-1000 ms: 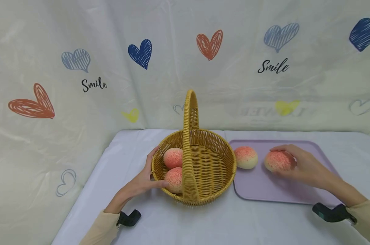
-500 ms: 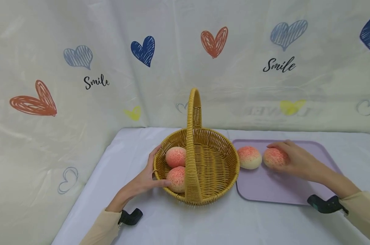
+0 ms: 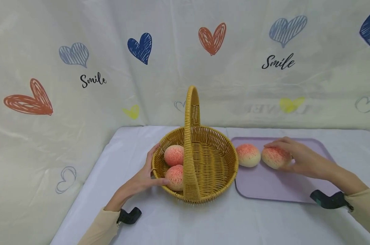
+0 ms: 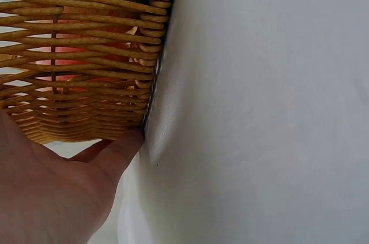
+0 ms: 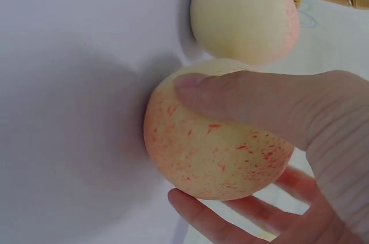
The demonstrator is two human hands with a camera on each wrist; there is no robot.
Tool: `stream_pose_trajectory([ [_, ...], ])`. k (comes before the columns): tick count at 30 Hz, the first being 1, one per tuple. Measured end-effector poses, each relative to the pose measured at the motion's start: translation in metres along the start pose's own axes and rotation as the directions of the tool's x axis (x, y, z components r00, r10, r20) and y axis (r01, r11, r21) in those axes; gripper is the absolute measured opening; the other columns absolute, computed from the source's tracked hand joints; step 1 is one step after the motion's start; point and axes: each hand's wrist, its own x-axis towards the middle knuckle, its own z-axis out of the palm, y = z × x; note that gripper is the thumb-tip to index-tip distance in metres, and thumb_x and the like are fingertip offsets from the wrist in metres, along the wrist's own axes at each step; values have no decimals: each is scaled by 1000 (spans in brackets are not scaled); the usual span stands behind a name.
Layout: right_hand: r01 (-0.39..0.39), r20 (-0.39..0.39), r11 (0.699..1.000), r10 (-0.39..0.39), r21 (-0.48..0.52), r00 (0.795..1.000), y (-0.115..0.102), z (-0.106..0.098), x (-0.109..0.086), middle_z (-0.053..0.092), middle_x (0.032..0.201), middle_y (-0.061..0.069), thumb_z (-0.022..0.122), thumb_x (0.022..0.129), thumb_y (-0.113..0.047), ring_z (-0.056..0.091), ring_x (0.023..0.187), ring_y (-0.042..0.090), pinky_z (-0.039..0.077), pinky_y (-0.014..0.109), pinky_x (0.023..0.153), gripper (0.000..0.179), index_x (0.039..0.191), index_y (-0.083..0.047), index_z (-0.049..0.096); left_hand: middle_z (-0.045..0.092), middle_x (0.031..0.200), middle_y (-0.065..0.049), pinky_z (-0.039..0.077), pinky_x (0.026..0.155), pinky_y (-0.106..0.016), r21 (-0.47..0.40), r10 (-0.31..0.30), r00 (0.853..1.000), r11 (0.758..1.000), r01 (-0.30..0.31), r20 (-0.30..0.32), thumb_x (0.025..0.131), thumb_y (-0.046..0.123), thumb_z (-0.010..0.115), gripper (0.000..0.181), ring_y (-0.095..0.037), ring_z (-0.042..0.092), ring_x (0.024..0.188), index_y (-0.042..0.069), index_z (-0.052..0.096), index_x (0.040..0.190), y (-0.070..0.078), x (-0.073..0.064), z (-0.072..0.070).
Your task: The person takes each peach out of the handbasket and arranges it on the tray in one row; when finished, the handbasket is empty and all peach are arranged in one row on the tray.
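In the head view a yellow-brown wicker basket (image 3: 210, 165) with a tall arched handle stands mid-table. My left hand (image 3: 142, 179) grips its left side, the thumb over the rim beside the lower of two peaches inside. Those are an upper peach (image 3: 174, 155) and a lower peach (image 3: 174, 178), partly behind the handle. On the lilac tray (image 3: 267, 189), my right hand (image 3: 304, 160) holds a pink-and-cream peach (image 5: 213, 151) between thumb and fingers. Another peach (image 3: 248, 156) sits just left of it, near the basket's right rim.
A white cloth (image 3: 221, 223) covers the table, and a pale curtain (image 3: 166, 78) printed with hearts hangs behind it. The basket's right side overlaps the tray's left edge in the head view. Each wrist wears a black camera mount (image 3: 129, 216).
My right hand has brought its peach left, close to the neighbouring peach, and tilted it so more of the cream side shows. My left hand keeps its grip on the basket.
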Motion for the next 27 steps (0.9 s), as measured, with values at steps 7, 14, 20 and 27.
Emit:
stream_pose_trajectory([
  [7,-125,6,992,125,-25,992,-7,3,8,63,116,21,99,65,-6,63,96,31,55,38,71,72,130,0,65,2,174,-7,17,122,-63,-15,-9,1000,1000,9,2,78,51,90,129,-36,14,157,34,-3,167,2,0,-1],
  [14,-307,71,951,308,-31,949,-18,3,12,59,112,28,95,73,-18,63,94,41,54,58,76,70,130,4,62,3,173,-8,14,122,-63,-8,-3,1000,1000,4,8,78,52,90,131,-36,13,158,32,-4,167,1,1,0],
  [20,-431,109,901,433,-44,895,-28,4,12,53,111,33,93,76,-30,62,86,41,53,61,76,78,133,8,56,3,174,-7,16,123,-63,-7,-19,1000,1000,19,9,78,52,90,130,-35,14,158,33,-4,167,1,0,1],
  [27,-448,84,892,452,-62,888,-33,8,13,52,108,35,92,77,-27,62,81,42,53,61,72,77,131,12,55,4,174,-7,17,122,-62,-3,-20,1000,1000,20,7,78,53,89,129,-35,16,157,35,-3,166,0,0,-1],
])
